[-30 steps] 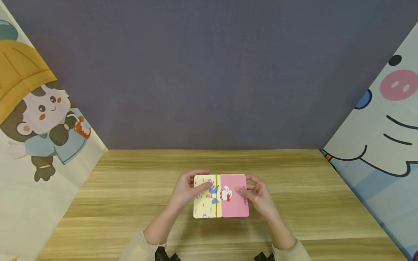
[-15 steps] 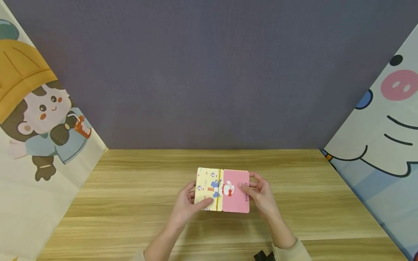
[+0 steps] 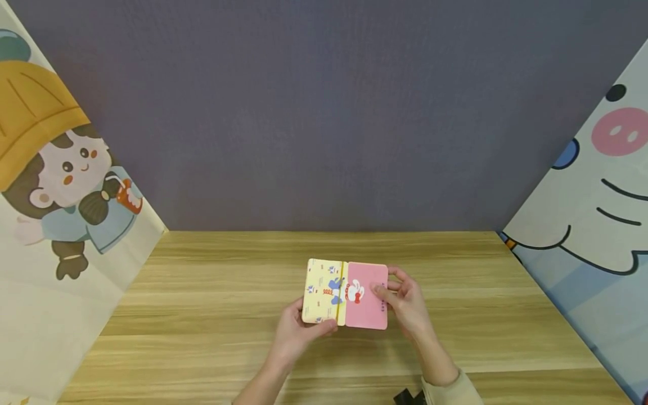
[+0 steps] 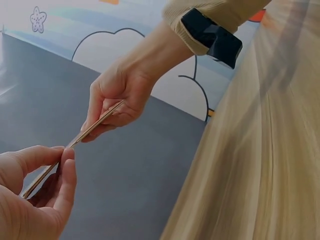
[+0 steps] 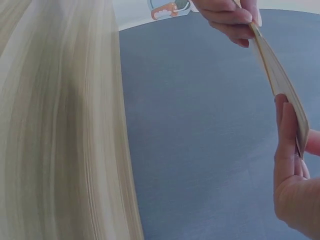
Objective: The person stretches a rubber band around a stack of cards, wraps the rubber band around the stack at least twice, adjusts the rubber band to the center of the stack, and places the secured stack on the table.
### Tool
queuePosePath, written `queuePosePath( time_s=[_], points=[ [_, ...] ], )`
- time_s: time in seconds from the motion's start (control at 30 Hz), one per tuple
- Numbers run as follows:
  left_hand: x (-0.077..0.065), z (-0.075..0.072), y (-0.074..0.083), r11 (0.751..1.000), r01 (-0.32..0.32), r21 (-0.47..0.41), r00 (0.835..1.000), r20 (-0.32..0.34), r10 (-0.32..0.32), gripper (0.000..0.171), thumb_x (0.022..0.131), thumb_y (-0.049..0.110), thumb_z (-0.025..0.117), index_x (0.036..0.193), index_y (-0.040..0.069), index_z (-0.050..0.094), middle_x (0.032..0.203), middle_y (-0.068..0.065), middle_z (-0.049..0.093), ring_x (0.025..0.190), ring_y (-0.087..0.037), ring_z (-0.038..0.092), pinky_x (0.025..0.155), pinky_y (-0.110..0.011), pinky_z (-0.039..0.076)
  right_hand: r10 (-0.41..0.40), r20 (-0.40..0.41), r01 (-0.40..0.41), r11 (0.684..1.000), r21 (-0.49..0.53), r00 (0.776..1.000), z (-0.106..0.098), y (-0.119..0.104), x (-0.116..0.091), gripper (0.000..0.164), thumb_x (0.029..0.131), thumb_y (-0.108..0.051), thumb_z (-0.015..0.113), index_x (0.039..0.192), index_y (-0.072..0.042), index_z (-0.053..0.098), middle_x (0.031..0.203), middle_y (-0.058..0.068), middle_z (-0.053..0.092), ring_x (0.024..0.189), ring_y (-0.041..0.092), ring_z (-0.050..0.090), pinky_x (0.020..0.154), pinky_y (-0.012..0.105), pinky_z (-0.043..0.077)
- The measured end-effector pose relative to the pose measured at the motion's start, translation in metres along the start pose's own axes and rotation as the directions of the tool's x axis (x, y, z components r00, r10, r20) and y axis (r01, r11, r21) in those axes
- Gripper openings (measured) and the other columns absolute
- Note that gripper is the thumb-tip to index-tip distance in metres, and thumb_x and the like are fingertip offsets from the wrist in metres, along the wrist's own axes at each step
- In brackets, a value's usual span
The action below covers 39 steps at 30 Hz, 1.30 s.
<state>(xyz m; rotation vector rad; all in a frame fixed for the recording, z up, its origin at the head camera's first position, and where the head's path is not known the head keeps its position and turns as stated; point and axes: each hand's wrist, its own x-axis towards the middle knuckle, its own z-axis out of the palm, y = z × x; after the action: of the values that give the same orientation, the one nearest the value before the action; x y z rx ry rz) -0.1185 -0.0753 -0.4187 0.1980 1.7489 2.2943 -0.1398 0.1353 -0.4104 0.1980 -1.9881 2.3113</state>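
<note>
A small notebook [image 3: 345,293], yellow with printed figures on its left half and pink with a white rabbit on its right, is held up above the table. A yellow strip runs down beside the pink half. My left hand [image 3: 298,333] pinches the lower left edge, thumb in front near the bottom corner. At the right edge, my right hand [image 3: 409,306] grips the pink half, thumb on its face and fingers behind. Both wrist views show the notebook [image 5: 281,75] edge-on and thin, between the two hands.
Below lies a wood-grain table [image 3: 212,281], with a dark grey panel [image 3: 324,112] rising at its back. Cartoon-printed panels flank it: a child figure [image 3: 76,163] at left, a pink-snouted animal [image 3: 620,132] at right.
My left hand slides down the yellow half to its bottom edge. The notebook rises slightly and tilts a little, while my right hand keeps its grip.
</note>
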Motion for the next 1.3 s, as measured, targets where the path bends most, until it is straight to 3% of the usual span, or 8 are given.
queuePosePath(
  time_s=[0.2,0.3,0.43,0.57,0.7,0.93,1.07,1.3],
  points=[
    [-0.001,0.004,-0.004,1.0,-0.015,0.013,0.999,-0.038,0.016,0.044,0.07,-0.007,0.069,0.108,-0.015,0.048,0.087,-0.019,0.062,0.07,-0.019,0.063,0.068,-0.031,0.054,0.025,-0.011,-0.025,1.0,-0.004,1.0,0.0,0.001,-0.001,0.035,0.078,0.01,0.056,0.109,0.016,0.038,0.077,0.004,0.067,0.062,0.017,0.063,0.056,0.032,0.054],
    [0.001,0.003,-0.014,0.998,-0.05,0.038,0.997,-0.058,0.053,0.043,0.068,-0.003,0.072,0.105,-0.013,0.052,0.086,-0.019,0.063,0.069,-0.02,0.063,0.067,-0.032,0.054,0.041,-0.029,-0.042,0.999,-0.01,0.999,0.001,0.002,-0.001,0.034,0.079,0.01,0.055,0.109,0.015,0.039,0.076,0.004,0.066,0.062,0.017,0.063,0.056,0.032,0.054],
    [0.016,-0.008,-0.059,0.988,-0.147,0.039,0.988,-0.04,0.149,0.042,0.068,0.008,0.075,0.103,-0.007,0.056,0.083,-0.018,0.065,0.069,-0.028,0.064,0.064,-0.038,0.054,0.036,-0.036,-0.037,0.999,-0.025,0.999,0.004,0.004,-0.002,0.033,0.078,0.011,0.056,0.107,0.014,0.04,0.075,0.004,0.066,0.06,0.017,0.062,0.054,0.032,0.054],
    [0.036,-0.02,-0.109,0.991,-0.122,-0.048,0.991,-0.059,0.119,0.042,0.066,0.011,0.077,0.102,0.0,0.06,0.083,-0.019,0.065,0.072,-0.035,0.063,0.064,-0.042,0.053,0.012,-0.035,-0.013,1.0,-0.017,0.999,0.007,0.005,-0.002,0.032,0.078,0.011,0.056,0.106,0.013,0.04,0.075,0.003,0.067,0.059,0.016,0.062,0.053,0.031,0.054],
    [0.041,-0.021,-0.118,0.991,-0.062,-0.118,0.996,-0.072,0.054,0.044,0.063,0.01,0.079,0.102,0.001,0.06,0.085,-0.021,0.064,0.075,-0.038,0.062,0.066,-0.043,0.053,-0.002,-0.035,0.002,1.0,0.006,0.999,0.006,0.003,-0.001,0.03,0.078,0.011,0.056,0.104,0.012,0.041,0.075,0.003,0.067,0.06,0.016,0.062,0.053,0.03,0.054],
    [-0.001,0.012,-0.012,0.998,0.058,-0.034,0.988,-0.141,-0.062,0.038,0.067,0.003,0.075,0.098,-0.009,0.057,0.079,-0.014,0.065,0.063,-0.022,0.062,0.06,-0.031,0.054,-0.011,0.016,0.01,0.999,0.036,1.0,0.001,0.001,-0.003,0.029,0.078,0.01,0.057,0.103,0.011,0.041,0.076,0.003,0.067,0.063,0.016,0.063,0.055,0.032,0.054],
    [0.004,0.006,-0.002,0.999,0.036,0.017,0.992,-0.125,-0.034,0.04,0.069,0.006,0.075,0.1,-0.008,0.055,0.081,-0.01,0.064,0.065,-0.017,0.061,0.063,-0.029,0.053,-0.017,0.039,0.016,0.999,0.041,0.999,-0.001,0.0,-0.005,0.027,0.079,0.009,0.056,0.102,0.009,0.042,0.076,0.003,0.066,0.063,0.016,0.063,0.055,0.032,0.054],
    [0.018,-0.003,0.017,0.996,-0.064,0.062,0.996,-0.064,0.068,0.049,0.071,0.002,0.072,0.113,-0.011,0.049,0.092,-0.018,0.062,0.075,-0.021,0.063,0.068,-0.032,0.054,-0.037,0.086,0.036,0.999,0.011,0.996,-0.005,0.0,-0.007,0.032,0.079,0.012,0.054,0.104,0.018,0.036,0.077,0.003,0.066,0.063,0.017,0.063,0.054,0.033,0.054]
  ],
)
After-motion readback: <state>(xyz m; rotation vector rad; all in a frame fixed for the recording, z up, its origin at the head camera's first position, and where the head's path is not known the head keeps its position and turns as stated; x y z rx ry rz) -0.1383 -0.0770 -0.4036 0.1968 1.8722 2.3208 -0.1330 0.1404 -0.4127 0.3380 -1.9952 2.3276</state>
